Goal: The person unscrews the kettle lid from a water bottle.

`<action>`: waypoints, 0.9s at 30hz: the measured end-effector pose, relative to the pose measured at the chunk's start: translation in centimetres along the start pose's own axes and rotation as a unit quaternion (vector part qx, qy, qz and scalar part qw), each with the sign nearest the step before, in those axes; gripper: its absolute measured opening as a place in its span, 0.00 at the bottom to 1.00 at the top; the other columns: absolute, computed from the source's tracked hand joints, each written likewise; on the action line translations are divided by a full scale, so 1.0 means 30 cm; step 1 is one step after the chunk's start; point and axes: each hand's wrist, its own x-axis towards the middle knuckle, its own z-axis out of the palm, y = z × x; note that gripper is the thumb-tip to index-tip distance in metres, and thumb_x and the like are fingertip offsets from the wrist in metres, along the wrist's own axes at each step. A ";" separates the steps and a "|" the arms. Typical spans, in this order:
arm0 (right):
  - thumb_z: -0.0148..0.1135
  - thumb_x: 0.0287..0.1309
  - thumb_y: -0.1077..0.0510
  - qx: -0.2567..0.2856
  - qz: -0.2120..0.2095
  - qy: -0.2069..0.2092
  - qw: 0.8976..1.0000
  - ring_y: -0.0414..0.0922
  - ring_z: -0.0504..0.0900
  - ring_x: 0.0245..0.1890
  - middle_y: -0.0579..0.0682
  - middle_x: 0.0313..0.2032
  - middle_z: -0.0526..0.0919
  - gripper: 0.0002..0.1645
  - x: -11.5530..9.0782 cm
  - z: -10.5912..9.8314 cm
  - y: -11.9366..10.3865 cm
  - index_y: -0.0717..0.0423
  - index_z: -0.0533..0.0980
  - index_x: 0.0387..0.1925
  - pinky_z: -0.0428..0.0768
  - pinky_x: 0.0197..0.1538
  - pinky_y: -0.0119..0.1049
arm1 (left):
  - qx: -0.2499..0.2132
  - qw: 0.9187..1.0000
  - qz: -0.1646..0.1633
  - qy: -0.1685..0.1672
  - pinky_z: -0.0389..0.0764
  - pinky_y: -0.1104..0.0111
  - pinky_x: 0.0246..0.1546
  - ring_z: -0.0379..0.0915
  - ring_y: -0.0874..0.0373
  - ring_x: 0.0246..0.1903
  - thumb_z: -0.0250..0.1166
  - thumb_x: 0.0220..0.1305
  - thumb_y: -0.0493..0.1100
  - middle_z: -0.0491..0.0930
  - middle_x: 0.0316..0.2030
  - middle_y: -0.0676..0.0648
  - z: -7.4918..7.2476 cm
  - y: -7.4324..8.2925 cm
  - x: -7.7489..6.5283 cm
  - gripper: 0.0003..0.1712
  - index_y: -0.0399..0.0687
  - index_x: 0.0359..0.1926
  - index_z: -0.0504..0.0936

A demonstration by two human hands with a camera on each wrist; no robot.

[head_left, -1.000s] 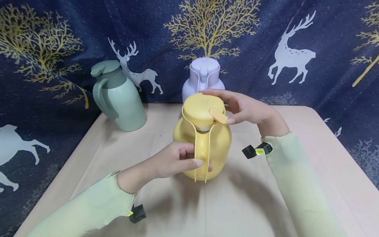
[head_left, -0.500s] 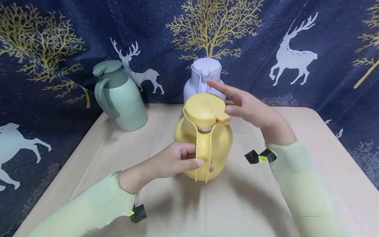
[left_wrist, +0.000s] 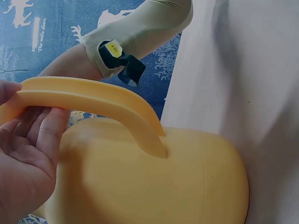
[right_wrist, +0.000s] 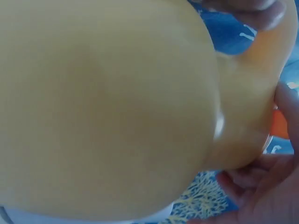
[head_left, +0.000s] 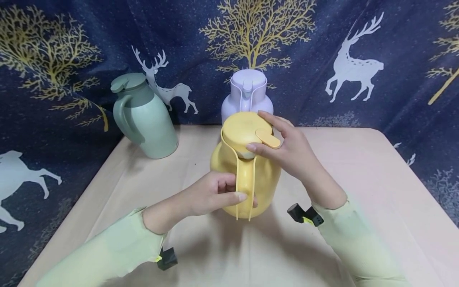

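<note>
A yellow thermos jug (head_left: pixel 267 179) stands on the table in the head view, its handle (head_left: pixel 245 175) facing me. My left hand (head_left: pixel 211 193) holds that handle, thumb across its outside and fingers behind it, as the left wrist view confirms. At the top, my right hand (head_left: pixel 294 147) grips the round yellow lid (head_left: pixel 240 129), thumb on the near side and index finger on the far rim. The lid's small lever (head_left: pixel 269 138) points right, off to the side of the handle. In the right wrist view the jug's body (right_wrist: pixel 107 112) hides much of the grip.
Directly behind the yellow jug stands a lilac thermos jug (head_left: pixel 247 93), its lower part hidden. A green thermos jug (head_left: pixel 150 123) is at the back left. A dark blue cloth (head_left: pixel 294 79) with deer and trees hangs behind the beige-covered table (head_left: pixel 344 159).
My right hand left the lid's right side, opened, then came back lower with its thumb on the lid's near side. The left hand and jug have stayed put.
</note>
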 end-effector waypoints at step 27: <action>0.74 0.58 0.45 0.159 -0.093 -0.216 0.959 0.33 0.77 0.62 0.44 0.66 0.79 0.51 0.141 -0.102 0.121 0.54 0.62 0.77 0.73 0.65 0.25 | -0.006 1.000 0.001 -0.004 0.87 0.64 0.51 0.86 0.59 0.47 0.59 0.70 0.43 0.85 0.48 0.27 -0.003 -0.005 0.003 0.23 0.23 0.53 0.79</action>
